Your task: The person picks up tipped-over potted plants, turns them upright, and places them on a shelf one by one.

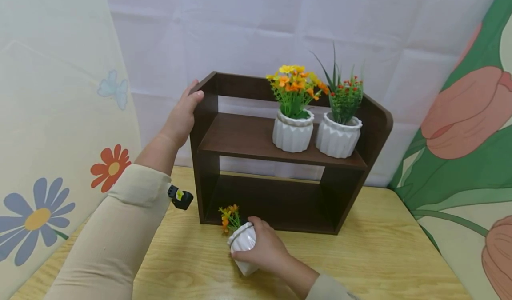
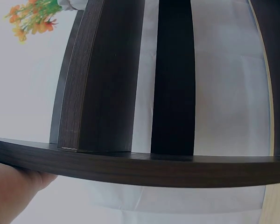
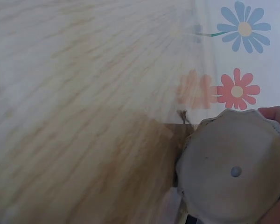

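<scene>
A dark brown two-tier shelf (image 1: 256, 140) stands on the wooden table. My left hand (image 1: 182, 115) grips the upper edge of its left side panel; in the left wrist view, part of that hand (image 2: 14, 191) shows beyond the panel edge. With my right hand (image 1: 269, 249) I hold a small white fluted flowerpot (image 1: 243, 242) with orange flowers (image 1: 230, 218), tilted to the left in front of the lower tier. The right wrist view shows the pot's round underside (image 3: 233, 163) with a small hole, and fingers (image 3: 277, 116) at its side.
On the upper tier's right half stand a white pot (image 1: 293, 133) of yellow and orange flowers and a white pot (image 1: 338, 138) with red-dotted greenery. White cloth (image 1: 240, 24) hangs behind. Flower-painted panels (image 1: 464, 113) flank the table (image 1: 384, 255).
</scene>
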A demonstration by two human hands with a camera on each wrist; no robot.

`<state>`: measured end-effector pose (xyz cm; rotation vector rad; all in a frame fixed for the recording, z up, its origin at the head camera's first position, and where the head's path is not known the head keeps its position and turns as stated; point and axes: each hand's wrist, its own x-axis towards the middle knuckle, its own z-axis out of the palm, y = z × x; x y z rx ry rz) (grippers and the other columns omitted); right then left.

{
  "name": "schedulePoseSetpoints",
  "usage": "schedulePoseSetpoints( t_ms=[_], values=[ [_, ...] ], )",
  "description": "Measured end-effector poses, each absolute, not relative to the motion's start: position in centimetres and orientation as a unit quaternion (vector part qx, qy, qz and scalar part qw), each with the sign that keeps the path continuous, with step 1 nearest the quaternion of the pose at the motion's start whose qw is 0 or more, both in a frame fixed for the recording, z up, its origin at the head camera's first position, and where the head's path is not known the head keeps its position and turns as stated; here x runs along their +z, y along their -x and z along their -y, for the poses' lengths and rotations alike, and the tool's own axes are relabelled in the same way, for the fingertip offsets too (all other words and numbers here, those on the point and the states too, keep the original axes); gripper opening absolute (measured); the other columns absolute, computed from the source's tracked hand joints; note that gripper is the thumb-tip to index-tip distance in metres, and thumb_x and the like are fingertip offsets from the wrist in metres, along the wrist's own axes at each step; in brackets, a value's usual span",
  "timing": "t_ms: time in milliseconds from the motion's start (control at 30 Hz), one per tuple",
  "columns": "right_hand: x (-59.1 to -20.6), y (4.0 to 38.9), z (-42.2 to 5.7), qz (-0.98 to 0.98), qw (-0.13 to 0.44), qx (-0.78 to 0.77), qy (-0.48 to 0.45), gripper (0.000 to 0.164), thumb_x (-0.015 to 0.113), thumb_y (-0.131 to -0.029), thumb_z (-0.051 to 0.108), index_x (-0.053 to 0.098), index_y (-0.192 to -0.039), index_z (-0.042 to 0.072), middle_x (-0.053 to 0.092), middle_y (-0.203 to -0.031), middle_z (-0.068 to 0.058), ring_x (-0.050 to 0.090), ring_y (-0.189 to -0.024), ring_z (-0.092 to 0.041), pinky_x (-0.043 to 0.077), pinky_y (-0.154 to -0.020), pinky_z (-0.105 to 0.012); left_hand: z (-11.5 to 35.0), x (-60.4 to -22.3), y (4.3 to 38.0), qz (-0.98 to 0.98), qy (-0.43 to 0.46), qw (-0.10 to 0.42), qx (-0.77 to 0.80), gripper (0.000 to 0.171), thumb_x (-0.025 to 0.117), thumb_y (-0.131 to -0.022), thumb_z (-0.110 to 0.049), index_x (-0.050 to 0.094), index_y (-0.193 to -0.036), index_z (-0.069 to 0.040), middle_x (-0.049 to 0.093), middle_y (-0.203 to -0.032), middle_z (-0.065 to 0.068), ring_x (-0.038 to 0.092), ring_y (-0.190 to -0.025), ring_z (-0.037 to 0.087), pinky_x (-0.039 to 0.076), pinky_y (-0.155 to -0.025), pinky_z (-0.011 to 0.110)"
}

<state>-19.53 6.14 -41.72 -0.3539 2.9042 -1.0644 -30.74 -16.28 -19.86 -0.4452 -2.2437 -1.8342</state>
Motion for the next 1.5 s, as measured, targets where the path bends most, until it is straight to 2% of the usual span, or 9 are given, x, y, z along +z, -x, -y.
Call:
schedulePoseSetpoints(
  t_ms=[200,367,567,767,1033,1500],
  values=[
    [-42.1,19.1,-7.2,-0.918,0.01,-0.374,0.128,0.095,0.086,-0.065,0.044,0.043,-0.142,0.009,0.053,-0.136,-0.017,0.056,-0.093,-0.021,0.051,-0.072,-0.039,16.3,-19.8,30.7,0.757,0.148,0.102,-0.628,0.063,0.028,-0.103,-0.044,0.004,-0.159,-0.03,0.0,-0.167,-0.001,0.009,-0.149,0.023,0.01,-0.122,0.045],
    [-42.5,19.1,-7.8,-0.913,0.014,-0.386,0.134,0.096,0.086,-0.065,0.044,0.042,-0.143,0.011,0.052,-0.137,-0.016,0.055,-0.09,-0.017,0.05,-0.068,-0.032,16.3,-19.9,30.7,0.759,0.142,0.101,-0.627,0.062,0.028,-0.103,-0.045,0.005,-0.159,-0.032,0.001,-0.167,-0.001,0.01,-0.149,0.024,0.011,-0.121,0.045],
    [-42.8,18.9,-8.4,-0.906,0.017,-0.393,0.158,0.094,0.085,-0.067,0.043,0.041,-0.144,0.012,0.05,-0.138,-0.018,0.054,-0.09,-0.017,0.048,-0.068,-0.032,16.4,-19.9,30.6,0.76,0.143,0.101,-0.626,0.062,0.027,-0.103,-0.045,0.004,-0.159,-0.032,0.002,-0.167,-0.001,0.01,-0.149,0.024,0.01,-0.122,0.046],
    [-43.1,19.0,-9.4,-0.899,0.027,-0.403,0.167,0.096,0.086,-0.067,0.043,0.038,-0.146,0.015,0.049,-0.135,-0.015,0.053,-0.091,-0.016,0.047,-0.068,-0.03,16.3,-19.9,30.6,0.76,0.144,0.101,-0.626,0.062,0.028,-0.103,-0.045,0.004,-0.159,-0.032,0.002,-0.167,-0.001,0.01,-0.149,0.023,0.011,-0.122,0.046],
    [-43.3,19.0,-10.3,-0.883,0.043,-0.432,0.178,0.104,0.091,-0.063,0.037,0.035,-0.148,0.014,0.054,-0.124,-0.013,0.055,-0.09,-0.017,0.049,-0.067,-0.029,16.3,-19.7,30.5,0.761,0.143,0.102,-0.624,0.062,0.028,-0.103,-0.045,0.004,-0.159,-0.032,-0.001,-0.167,-0.003,0.006,-0.15,0.022,0.008,-0.122,0.047],
    [-43.5,19.0,-11.2,-0.871,0.064,-0.449,0.187,0.106,0.09,-0.064,0.034,0.03,-0.148,0.014,0.055,-0.125,-0.012,0.056,-0.093,-0.017,0.05,-0.071,-0.029,16.2,-19.7,30.5,0.76,0.142,0.097,-0.627,0.062,0.028,-0.103,-0.045,0.004,-0.158,-0.033,0.0,-0.167,-0.002,0.01,-0.149,0.023,0.01,-0.122,0.046]
  ],
)
